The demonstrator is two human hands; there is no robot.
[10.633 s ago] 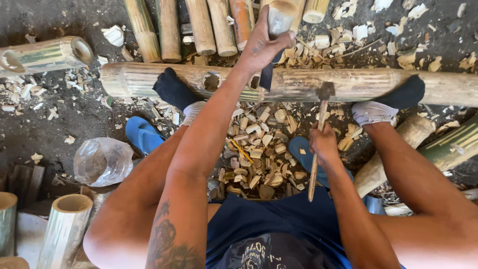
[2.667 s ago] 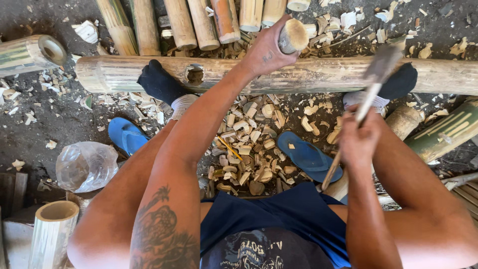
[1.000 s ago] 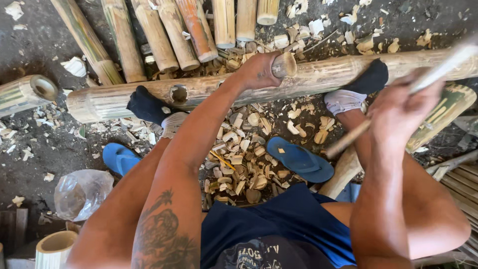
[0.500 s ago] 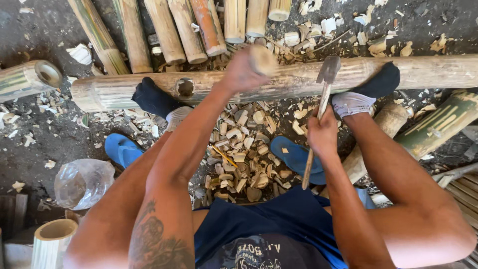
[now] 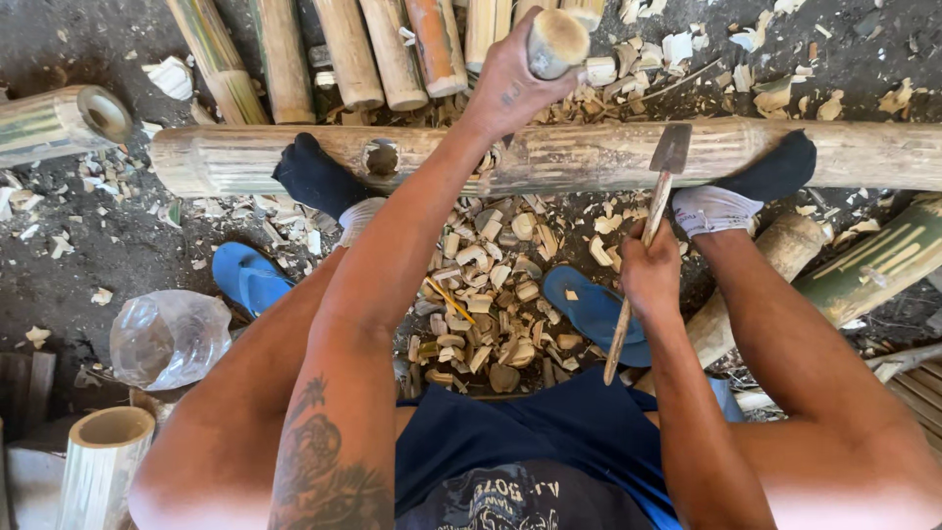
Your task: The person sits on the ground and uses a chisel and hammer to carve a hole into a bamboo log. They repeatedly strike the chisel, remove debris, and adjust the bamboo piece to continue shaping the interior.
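Bamboo stub [image 5: 555,41] in left hand [image 5: 505,83], hatchet [image 5: 670,149] (right hand [image 5: 650,275]) over pole [image 5: 549,157]

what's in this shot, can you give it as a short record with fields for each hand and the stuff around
left hand: gripping a short wooden stick upright over the long bamboo pole
right hand: holding a small hatchet by its wooden handle, blade resting at the pole
feet: in socks, both braced against the pole
ground: pile of wood chips, two blue sandals, a clear plastic bottle
background: row of cut bamboo pieces behind the pole
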